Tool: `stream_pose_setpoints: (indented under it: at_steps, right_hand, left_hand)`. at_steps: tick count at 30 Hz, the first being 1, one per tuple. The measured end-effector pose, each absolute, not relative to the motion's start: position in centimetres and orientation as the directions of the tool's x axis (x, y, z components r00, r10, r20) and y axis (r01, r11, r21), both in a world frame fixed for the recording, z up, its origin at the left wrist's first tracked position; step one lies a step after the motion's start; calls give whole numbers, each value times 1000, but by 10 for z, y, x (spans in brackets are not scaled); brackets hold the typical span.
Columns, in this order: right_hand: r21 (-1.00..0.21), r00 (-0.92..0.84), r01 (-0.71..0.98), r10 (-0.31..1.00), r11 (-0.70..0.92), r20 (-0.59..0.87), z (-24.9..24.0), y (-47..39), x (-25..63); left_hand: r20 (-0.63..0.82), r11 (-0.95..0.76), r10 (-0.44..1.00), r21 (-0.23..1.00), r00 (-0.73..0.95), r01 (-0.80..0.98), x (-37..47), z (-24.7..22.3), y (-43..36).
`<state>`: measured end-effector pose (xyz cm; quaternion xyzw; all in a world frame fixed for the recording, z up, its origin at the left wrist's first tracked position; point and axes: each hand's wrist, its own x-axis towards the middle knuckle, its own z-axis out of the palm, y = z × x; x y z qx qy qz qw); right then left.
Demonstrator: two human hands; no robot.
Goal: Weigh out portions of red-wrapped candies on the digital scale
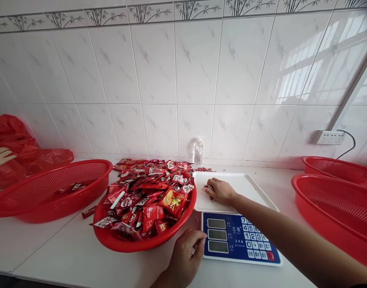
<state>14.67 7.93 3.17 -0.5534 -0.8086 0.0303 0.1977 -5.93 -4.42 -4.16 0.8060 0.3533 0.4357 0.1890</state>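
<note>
My right hand (pixel 219 191) is over the white scale tray (pixel 246 186), its fingers closed on a small red snack packet (pixel 209 193) that is partly hidden under them. My left hand (pixel 186 256) is at the left edge of the blue-faced digital scale (pixel 235 236), with thumb and index finger curled together and nothing visible in them. A round red plastic basket (pixel 147 244) stands left of the scale, heaped with red snack packets (pixel 153 216). More packets lie behind it along the wall. The scale's displays look blank.
An oval red basket (pixel 63 210) with a few packets inside is on the left, near red plastic bags (pixel 15 140) and a pale glove (pixel 1 155). Red baskets (pixel 330 212) stand on the right. A clear bottle (pixel 198 153) is by the tiled wall, and a socket (pixel 330 137) is on it.
</note>
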Motion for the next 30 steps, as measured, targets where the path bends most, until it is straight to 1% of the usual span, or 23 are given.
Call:
stream_pose_setpoints:
  at_steps: [5, 8, 11, 12, 14, 16, 17, 19, 21, 23, 24, 26, 27, 29, 30]
  right_hand:
    - [-339, -211, 884, 922, 321, 324, 40, 79, 165]
    - [-389, -63, 897, 933, 209, 355, 56, 72, 207]
    - [-401, 117, 914, 914, 53, 388, 68, 59, 273]
    - [-396, 173, 918, 901, -2, 398, 69, 53, 298]
    - [-347, 312, 923, 854, -168, 417, 63, 40, 351]
    - [-321, 400, 905, 815, -279, 418, 49, 28, 402]
    - [-303, 446, 891, 774, -338, 448, 40, 22, 425]
    - [-255, 487, 873, 734, -415, 473, 22, 14, 462]
    - [-177, 457, 884, 717, -434, 526, 10, 11, 478]
    - [-118, 358, 923, 703, -366, 615, 5, 12, 467]
    - [-104, 285, 950, 690, -293, 666, 6, 12, 451]
    - [-119, 148, 989, 638, -88, 755, 9, 8, 398]
    - [-142, 98, 990, 592, 27, 800, 10, 3, 364]
    - [-196, 25, 938, 509, 286, 860, 10, -14, 289]
    - [-223, -8, 886, 494, 407, 870, 8, -24, 251]
  left_hand:
    - [530, -635, 773, 656, 349, 409, -59, -40, -45]
    - [526, -640, 768, 654, 365, 404, -59, -40, -46]
    - [530, -648, 761, 646, 374, 403, -59, -41, -47]
    - [530, -650, 759, 642, 377, 406, -59, -41, -47]
    - [528, -653, 757, 634, 385, 413, -58, -41, -48]
    - [525, -658, 752, 628, 398, 416, -57, -41, -48]
    - [524, -661, 749, 625, 404, 416, -56, -41, -49]
    - [523, -667, 744, 617, 415, 418, -54, -41, -49]
    - [518, -669, 742, 608, 425, 427, -52, -38, -51]
    - [505, -671, 740, 602, 445, 433, -51, -31, -56]
    - [497, -676, 734, 597, 462, 432, -52, -24, -59]
    - [475, -701, 706, 579, 526, 416, -53, -4, -69]
    - [462, -720, 681, 567, 569, 401, -55, 9, -75]
    - [433, -765, 612, 538, 662, 355, -58, 41, -86]
    - [420, -778, 590, 523, 690, 347, -60, 58, -89]
